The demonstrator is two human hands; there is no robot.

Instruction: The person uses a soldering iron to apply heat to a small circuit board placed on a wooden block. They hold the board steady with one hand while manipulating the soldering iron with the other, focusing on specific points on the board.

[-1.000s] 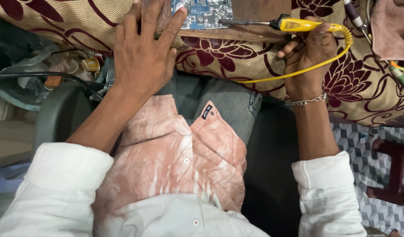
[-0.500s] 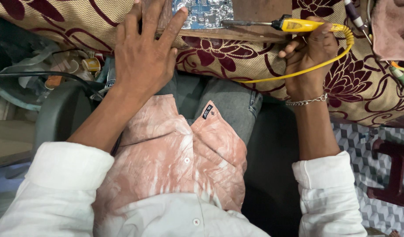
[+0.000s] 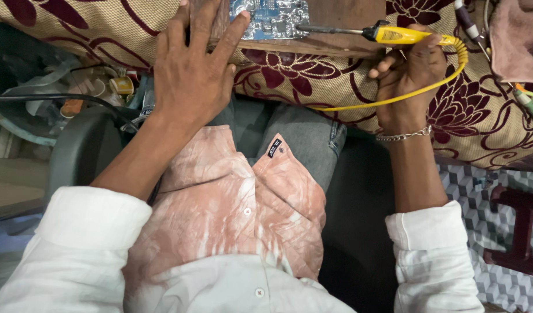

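Two hands are working here and honestly nothing is shifting compared with a second ago: same pose, same spots, so I'd guess the soldering is sitting mid-step with the board just being steadied. Going left to right: some clutter (image 3: 75,87) is lying off in the shadows at the far left, including one little yellow spool (image 3: 122,86). Next, the left hand (image 3: 191,75) is pressing flat, fingers spread, on the wooden board (image 3: 336,43) at the edge of the desk, holding nothing, its fingertips touching the left side of the one blue circuit board (image 3: 269,17). That circuit board is lying on the wood at the top of the frame. Then one yellow soldering iron (image 3: 394,35) is pointing its tip at the circuit board's right edge, with the right hand (image 3: 408,81) keeping a closed grip on the handle and one yellow cord (image 3: 429,87) looping around it. All of it is sitting on the floral cloth (image 3: 481,122) covering the desk.
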